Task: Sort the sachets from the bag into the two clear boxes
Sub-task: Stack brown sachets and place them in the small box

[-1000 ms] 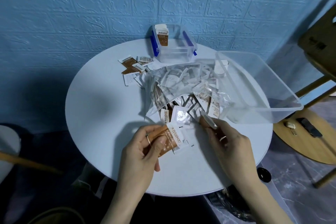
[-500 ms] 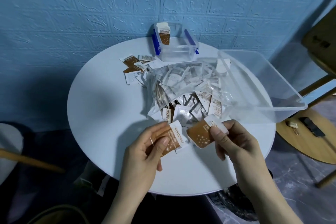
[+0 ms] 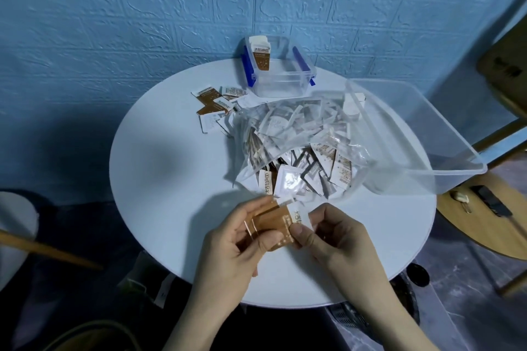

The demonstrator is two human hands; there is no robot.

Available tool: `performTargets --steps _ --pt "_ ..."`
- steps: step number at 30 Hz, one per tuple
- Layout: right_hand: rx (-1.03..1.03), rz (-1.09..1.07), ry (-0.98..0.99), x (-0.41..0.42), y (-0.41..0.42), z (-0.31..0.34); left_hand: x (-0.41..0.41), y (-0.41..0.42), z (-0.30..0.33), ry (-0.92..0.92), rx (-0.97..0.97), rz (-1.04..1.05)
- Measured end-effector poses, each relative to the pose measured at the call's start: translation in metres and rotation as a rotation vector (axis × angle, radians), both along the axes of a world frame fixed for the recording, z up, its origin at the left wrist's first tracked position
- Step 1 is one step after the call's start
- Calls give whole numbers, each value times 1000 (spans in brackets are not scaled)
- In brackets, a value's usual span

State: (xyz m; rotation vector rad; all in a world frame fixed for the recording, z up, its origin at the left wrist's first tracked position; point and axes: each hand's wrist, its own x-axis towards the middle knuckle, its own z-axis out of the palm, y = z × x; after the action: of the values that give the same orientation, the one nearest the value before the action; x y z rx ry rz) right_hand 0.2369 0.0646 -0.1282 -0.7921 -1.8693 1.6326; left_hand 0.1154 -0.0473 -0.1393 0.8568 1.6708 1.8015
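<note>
1. A small stack of brown-and-white sachets (image 3: 278,226) is held over the near edge of the round white table (image 3: 159,208), just short of the bag's mouth.
2. The stack is gripped by the left hand (image 3: 242,245); its fingers are curled behind the sachets and its thumb is pressed on the brown face.
3. The white end of the top sachet is pinched by the right hand (image 3: 330,239) between thumb and curled fingers, so both hands are closed on the same stack and are touching each other there.
4. A clear plastic bag (image 3: 299,151) full of sachets is seen lying at the middle of the table, its open mouth turned toward the near edge; white and brown sachets are mixed inside, and a few are spilled at the mouth.
5. A small clear box with blue latches (image 3: 278,74) is set at the far edge of the table. Brown-and-white sachets (image 3: 261,55) are stood upright against its left wall.
6. A large clear box (image 3: 422,134) is placed at the right edge, overhanging it, just beside the bag. One white sachet (image 3: 353,105) is seen through its near-left wall.
7. Loose sachets (image 3: 215,105) are scattered near the far-left edge, between the small box and the bag.
8. A wooden stool (image 3: 484,219) with small dark items on it is seen to the right of the table.
</note>
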Motion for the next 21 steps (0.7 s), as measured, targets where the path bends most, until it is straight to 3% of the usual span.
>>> performTargets --steps 4,7,10,13,21 --pt "269 -136 -91 2 9 10 1 -2 -4 133 16 77" --pt "584 -297 -241 3 31 16 3 -2 -6 483 -63 105" --pt "712 -365 -427 -1 48 13 4 0 -2 745 -169 83" --pt "747 -362 -547 -11 46 13 2 0 -3 812 -221 32" --pt "737 -406 -502 -17 33 9 4 -1 -2 797 -226 32"
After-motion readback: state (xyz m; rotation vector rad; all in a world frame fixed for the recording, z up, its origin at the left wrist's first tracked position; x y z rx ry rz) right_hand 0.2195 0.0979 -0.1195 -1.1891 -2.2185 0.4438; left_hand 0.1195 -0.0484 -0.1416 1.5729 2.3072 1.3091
